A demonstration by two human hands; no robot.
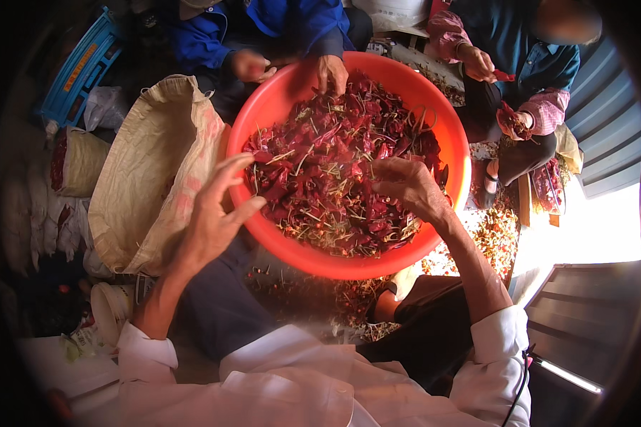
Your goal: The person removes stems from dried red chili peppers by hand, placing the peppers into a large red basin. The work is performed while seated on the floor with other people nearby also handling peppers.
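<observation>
A large red plastic basin (320, 270) stands before me, heaped with dried red chili peppers (326, 160) and loose stems. My left hand (213, 208) is over the basin's left rim, thumb and fingers spread, with no object plainly held; a chili piece shows by its fingertips. Above the right part of the heap, my right hand (411, 187) has its fingers bent and apart. No pepper is visible in its grasp, and whether the fingertips touch the heap is unclear. The loop handles of what look like scissors (423, 118) lie on the peppers at the basin's upper right.
An open woven sack (139, 176) leans left of the basin. Across from me, a blue-sleeved person's hand (332, 74) reaches into the peppers. Another person's hand (478, 63) holds a chili at upper right. Pepper scraps (494, 235) litter the floor. A pale bucket (109, 309) lies lower left.
</observation>
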